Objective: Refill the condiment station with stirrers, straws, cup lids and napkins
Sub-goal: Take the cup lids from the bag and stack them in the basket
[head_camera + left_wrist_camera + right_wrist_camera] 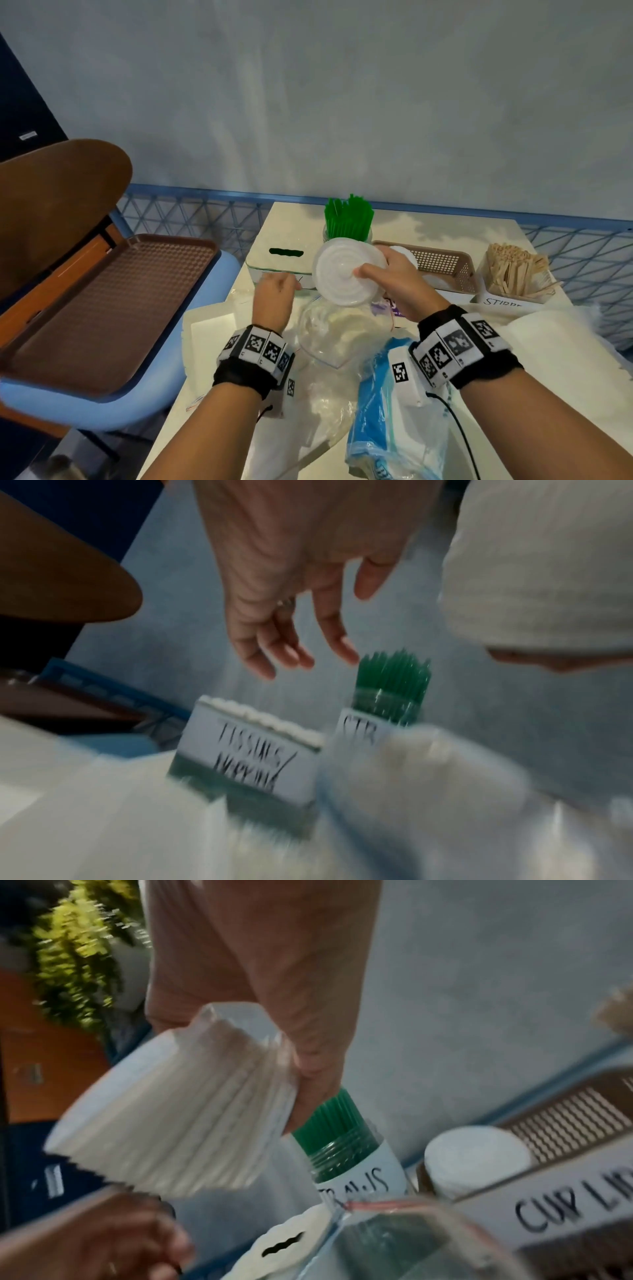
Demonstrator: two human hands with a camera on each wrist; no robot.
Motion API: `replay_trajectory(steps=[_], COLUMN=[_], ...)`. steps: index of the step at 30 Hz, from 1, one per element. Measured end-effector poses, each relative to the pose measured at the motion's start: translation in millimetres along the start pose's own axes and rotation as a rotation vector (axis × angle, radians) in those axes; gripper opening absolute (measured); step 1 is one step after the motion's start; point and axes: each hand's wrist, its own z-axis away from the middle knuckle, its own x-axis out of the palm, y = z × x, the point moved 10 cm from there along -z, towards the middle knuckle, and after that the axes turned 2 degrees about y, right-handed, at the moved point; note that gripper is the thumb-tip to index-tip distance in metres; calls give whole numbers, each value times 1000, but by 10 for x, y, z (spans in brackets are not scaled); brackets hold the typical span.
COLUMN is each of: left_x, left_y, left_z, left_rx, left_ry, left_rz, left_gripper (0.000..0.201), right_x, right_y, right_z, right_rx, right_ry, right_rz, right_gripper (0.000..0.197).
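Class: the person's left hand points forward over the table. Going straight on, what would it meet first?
Probably the tissue box: the left hand hovers open just short of its labelled front, fingers aimed at it. Depth is unclear; it may pass above the box.

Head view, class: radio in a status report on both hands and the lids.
Right hand grips white plastic cup-lid stack, lifted. Left hand free, loosely curled. Brown mesh lid basket right, nearly empty. Clear plastic bag beneath.

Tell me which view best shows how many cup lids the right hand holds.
The right wrist view: the cup lids show side-on as a ribbed stack in the right hand. The head view shows only the top lid's face. The left wrist view catches a blurred edge.
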Motion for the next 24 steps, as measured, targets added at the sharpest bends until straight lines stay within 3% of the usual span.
replay_trajectory(steps=[1, 2, 6, 10, 13, 16, 20, 22, 24], left_x=[-99, -105, 220, 497, 736, 971, 1287, 1444, 1496], left_y=[85, 147, 506, 879, 1029, 1034, 1118, 1112, 1213], left_z=[-41, -75, 1, 188, 198, 98, -29, -119, -172], left_rx=[-2, -39, -251, -297, -349, -434, -425, -444, -440], left_ry=[58, 31, -408, -663, -721, -681, -673, -643, -586], left_rz=[46, 114, 285, 329, 465, 563, 565, 583, 642], left_gripper=[36, 42, 70, 69, 70, 65, 73, 73, 62], right_x=[-64, -114, -144, -89, -152, -219, -405, -564, -809], right_y=[-81, -165, -491, -580, -647, -701, -700, -639, -536], right_z=[1, 6, 116, 228, 334, 398, 275, 151, 18], right_rx=[-73, -149, -465, -703, -876, -1013, -1009, -862, -616], right_ry=[41, 79, 153, 126, 153, 179, 153, 104, 84], right_rz=[87, 181, 484, 671, 791, 918, 1019, 989, 776], right_gripper=[45, 52, 69, 74, 74, 74, 81, 84, 88])
